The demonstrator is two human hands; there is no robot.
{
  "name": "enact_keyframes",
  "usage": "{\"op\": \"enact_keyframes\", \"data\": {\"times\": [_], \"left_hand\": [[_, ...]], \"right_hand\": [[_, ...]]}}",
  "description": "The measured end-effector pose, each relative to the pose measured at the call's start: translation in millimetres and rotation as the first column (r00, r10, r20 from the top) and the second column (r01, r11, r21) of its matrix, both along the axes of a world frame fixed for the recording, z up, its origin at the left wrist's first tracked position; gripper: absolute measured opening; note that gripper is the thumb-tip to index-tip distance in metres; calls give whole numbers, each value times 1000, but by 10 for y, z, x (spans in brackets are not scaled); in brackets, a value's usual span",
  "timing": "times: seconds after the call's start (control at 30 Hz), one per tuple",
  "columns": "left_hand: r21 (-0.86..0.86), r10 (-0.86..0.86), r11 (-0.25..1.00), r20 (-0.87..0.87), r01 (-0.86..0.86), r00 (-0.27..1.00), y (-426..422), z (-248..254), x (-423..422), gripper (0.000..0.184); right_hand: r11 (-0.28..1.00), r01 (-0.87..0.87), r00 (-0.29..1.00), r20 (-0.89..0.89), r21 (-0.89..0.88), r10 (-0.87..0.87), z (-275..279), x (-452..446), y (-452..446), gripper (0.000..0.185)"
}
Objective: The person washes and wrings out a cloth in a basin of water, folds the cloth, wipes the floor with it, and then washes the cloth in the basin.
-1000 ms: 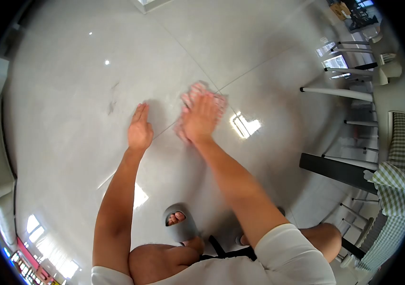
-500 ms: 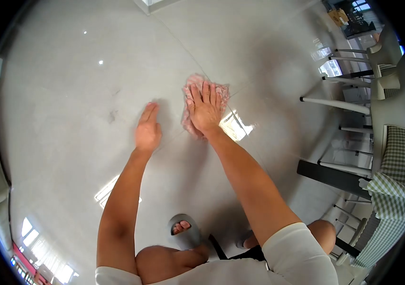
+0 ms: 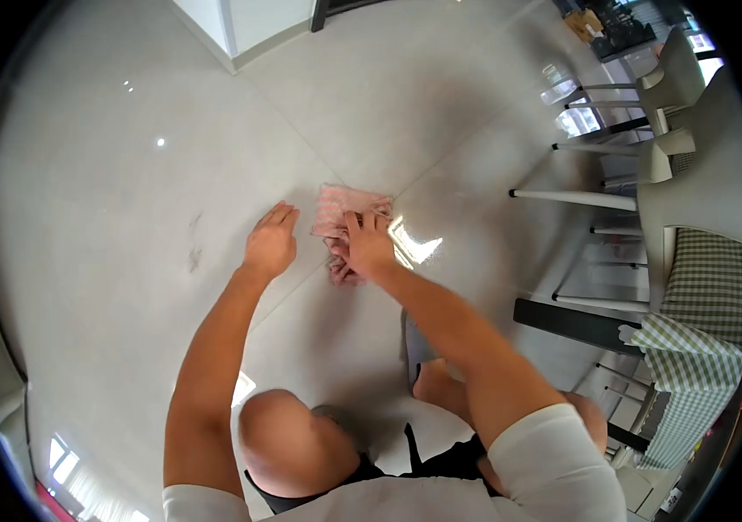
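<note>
pressing pink cloth (image 3: 334, 202) on floor (image 3: 119, 304), right hand (image 3: 371, 248) fingers slightly apart; left hand (image 3: 270, 249) beside, fingers together. better: flatten bunched near end, even palm pressure.

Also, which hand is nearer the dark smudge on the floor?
Left. The left hand is just to the right of the smudge; the right hand is farther right, on the pink cloth.
</note>
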State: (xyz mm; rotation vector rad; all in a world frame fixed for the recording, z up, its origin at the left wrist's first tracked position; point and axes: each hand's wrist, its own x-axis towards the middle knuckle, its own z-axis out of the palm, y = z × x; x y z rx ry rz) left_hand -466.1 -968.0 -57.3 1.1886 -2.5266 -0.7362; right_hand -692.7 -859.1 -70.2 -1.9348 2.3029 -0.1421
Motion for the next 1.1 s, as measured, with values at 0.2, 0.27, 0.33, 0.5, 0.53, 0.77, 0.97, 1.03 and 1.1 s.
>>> {"op": "enact_keyframes", "data": {"times": [0.2,0.27,0.33,0.5,0.53,0.77,0.97,1.03,1.1], "left_hand": [[58,-86,995,169,77,982,-283,209,-314,45],[79,-36,997,175,23,984,-347,284,-464,45],[71,17,997,82,-23,996,-382,330,-716,45],[146,161,978,-54,-152,986,-506,574,-1232,48],[227,237,950,-85,-213,968,-527,687,-1289,47],[290,303,919,-79,-269,950,-522,643,-1254,33],[370,395,880,-224,-297,891,-619,629,-1627,26],[414,388,871,-250,-264,887,-652,475,-1713,23],[463,376,858,-277,-220,884,-598,369,-1754,21]], "right_hand": [[871,-327,710,703,368,-31,316,-1346,-865,40],[873,-255,437,855,416,-279,684,-1561,-877,34],[854,-204,87,877,479,-472,743,-1793,-922,29],[804,-76,-470,690,590,-550,271,-2043,-895,38],[769,-169,-433,654,617,-620,320,-2029,-954,38],[839,-241,-535,655,488,-534,170,-1701,-1145,52],[832,-262,-499,669,489,-551,-120,-1704,-1230,48],[850,-244,-505,687,466,-522,-80,-1691,-1256,46],[867,-216,-511,704,450,-493,-47,-1687,-1162,44]]}}
